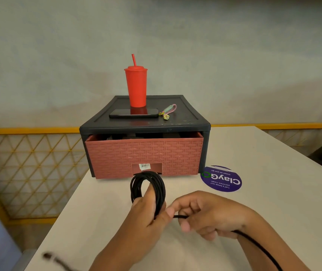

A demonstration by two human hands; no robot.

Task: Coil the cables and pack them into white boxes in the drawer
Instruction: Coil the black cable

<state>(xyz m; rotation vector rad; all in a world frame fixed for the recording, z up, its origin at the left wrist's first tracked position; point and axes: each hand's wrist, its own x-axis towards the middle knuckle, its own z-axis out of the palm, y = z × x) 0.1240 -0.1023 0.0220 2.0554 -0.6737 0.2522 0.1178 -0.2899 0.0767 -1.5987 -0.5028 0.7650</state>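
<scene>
Hands work low over the white table [273, 173]. The left hand [146, 214] has its fingers curled round a black cable [148, 184], wound into a standing ring that pokes up above the fingers. The right hand [207, 214], just beside it, pinches the loose part of the same cable, which runs back under the wrist to the lower right. Past them a round purple sticker [221, 178] lies upside down and reads "ClayGO", "Clean as you go" and "Let's keep our pantries clean". The pink drawer [144, 153], with a barcode tag [144, 166], sits pulled out a bit, near the table's left edge. Bare table spreads to the right. On top of its dark case stand a red cup [136, 85] and a phone [133, 113].
</scene>
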